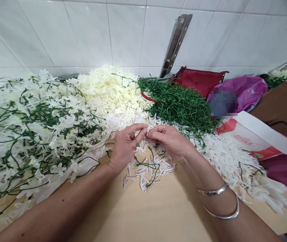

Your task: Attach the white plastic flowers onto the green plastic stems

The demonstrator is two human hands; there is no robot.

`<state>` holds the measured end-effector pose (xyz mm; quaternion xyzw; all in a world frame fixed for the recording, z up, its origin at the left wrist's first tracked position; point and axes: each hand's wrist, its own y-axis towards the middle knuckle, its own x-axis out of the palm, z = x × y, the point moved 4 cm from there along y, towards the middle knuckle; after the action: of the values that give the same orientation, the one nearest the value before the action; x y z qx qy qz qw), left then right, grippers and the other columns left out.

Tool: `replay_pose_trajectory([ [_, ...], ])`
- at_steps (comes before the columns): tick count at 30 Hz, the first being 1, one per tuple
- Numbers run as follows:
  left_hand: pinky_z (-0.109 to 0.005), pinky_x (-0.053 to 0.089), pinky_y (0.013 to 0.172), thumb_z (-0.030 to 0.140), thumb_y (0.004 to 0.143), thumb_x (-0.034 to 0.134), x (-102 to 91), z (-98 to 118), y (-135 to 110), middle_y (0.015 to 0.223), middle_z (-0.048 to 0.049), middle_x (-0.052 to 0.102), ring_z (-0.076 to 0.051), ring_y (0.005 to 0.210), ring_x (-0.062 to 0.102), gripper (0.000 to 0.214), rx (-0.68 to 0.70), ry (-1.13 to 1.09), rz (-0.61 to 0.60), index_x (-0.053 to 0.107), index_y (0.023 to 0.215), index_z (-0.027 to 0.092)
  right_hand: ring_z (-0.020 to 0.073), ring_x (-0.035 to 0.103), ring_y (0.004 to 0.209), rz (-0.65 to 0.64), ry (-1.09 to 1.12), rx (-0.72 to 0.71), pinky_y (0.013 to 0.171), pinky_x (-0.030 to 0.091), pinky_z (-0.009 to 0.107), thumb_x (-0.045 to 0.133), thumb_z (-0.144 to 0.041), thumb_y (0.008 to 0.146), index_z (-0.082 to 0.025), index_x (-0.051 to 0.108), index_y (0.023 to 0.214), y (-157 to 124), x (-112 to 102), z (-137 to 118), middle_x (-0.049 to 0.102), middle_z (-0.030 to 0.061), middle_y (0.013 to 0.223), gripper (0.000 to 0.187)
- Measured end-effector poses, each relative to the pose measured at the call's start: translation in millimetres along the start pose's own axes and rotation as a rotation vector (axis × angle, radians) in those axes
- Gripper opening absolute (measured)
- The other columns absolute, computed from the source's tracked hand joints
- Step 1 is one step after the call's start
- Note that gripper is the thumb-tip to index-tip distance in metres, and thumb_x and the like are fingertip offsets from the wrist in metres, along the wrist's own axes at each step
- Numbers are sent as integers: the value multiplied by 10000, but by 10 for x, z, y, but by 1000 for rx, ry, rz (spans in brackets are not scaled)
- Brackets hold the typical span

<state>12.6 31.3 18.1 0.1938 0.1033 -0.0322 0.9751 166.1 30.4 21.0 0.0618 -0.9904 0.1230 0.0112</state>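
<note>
My left hand (126, 143) is closed in a pinch above the middle of the table. Its fingers hold a green artificial flower stem (156, 173), which hangs below with a white flower (140, 149) on it. My right hand (170, 139) meets it from the right, thumb and forefinger pinched at a small white flower part (148, 129) between the two sets of fingertips. The fingers partly cover this piece. Under both hands lies a loose heap of thin white stamen pieces (163, 167).
Finished-looking white flowers on green stems (45, 124) pile up at the left. Behind are cream petals (110, 89) and bare green stems (181, 104). More white stamens (228, 158) lie right, near a red-and-white bag (249, 137), a red purse (200, 80) and a purple plastic bag (251, 89).
</note>
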Motion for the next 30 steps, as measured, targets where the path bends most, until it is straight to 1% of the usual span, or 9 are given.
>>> replay_pose_trajectory([
  [3,-254,347,496,285,885,690,1,-1,2,628,33,648,-86,474,399,125,-16,-22,0,787,940,228,116,481,585,26,0,-22,525,353,262,840,-380,596,-195,609,571,1,-14,-14,603,-1,595,297],
  [8,-252,502,631,339,772,797,37,-123,45,808,-35,748,-128,666,627,213,-172,-315,-14,751,902,177,115,471,553,61,-66,-22,482,353,262,848,-451,626,-194,616,631,5,-43,10,602,-4,619,346],
  [10,-252,518,667,330,726,827,36,-138,65,786,-32,744,-129,687,641,226,-193,-354,3,737,856,168,118,471,547,57,-90,-58,475,371,266,851,-477,639,-201,617,660,17,-47,17,587,-15,618,363],
  [13,-243,502,660,321,723,825,28,-136,75,769,-25,736,-119,671,627,214,-199,-361,13,730,836,166,128,535,624,77,-95,-218,561,448,281,868,-462,651,-208,629,726,40,-54,-14,621,-11,693,357],
  [15,-235,484,650,310,746,804,28,-129,69,768,-22,729,-115,671,621,190,-187,-362,0,730,844,165,136,586,697,93,-77,-302,642,490,297,888,-419,643,-218,655,856,48,-55,-33,660,-3,805,374],
  [18,-225,460,640,281,786,763,36,-131,55,778,-21,723,-107,670,609,148,-165,-344,-26,730,866,162,146,619,734,75,-84,-324,708,513,326,878,-396,668,-231,677,1019,51,-37,-40,683,7,883,437],
  [24,-225,407,588,287,833,740,52,-179,38,818,-17,712,-93,624,550,150,-163,-299,-28,712,928,176,170,622,734,89,-67,-346,727,515,345,878,-472,668,-231,696,772,48,-45,-46,699,18,778,320],
  [27,-222,384,570,288,842,736,49,-160,30,797,-10,708,-90,604,523,135,-148,-296,-28,703,911,178,165,602,703,127,-70,-358,672,491,326,890,-463,648,-226,699,746,69,-67,-22,692,19,746,319],
  [30,-224,332,523,291,855,721,27,-117,22,730,7,676,-79,544,442,114,-125,-240,-24,707,871,179,155,579,673,146,-122,-403,637,464,314,846,-398,707,-219,694,751,75,-64,-18,674,12,720,239],
])
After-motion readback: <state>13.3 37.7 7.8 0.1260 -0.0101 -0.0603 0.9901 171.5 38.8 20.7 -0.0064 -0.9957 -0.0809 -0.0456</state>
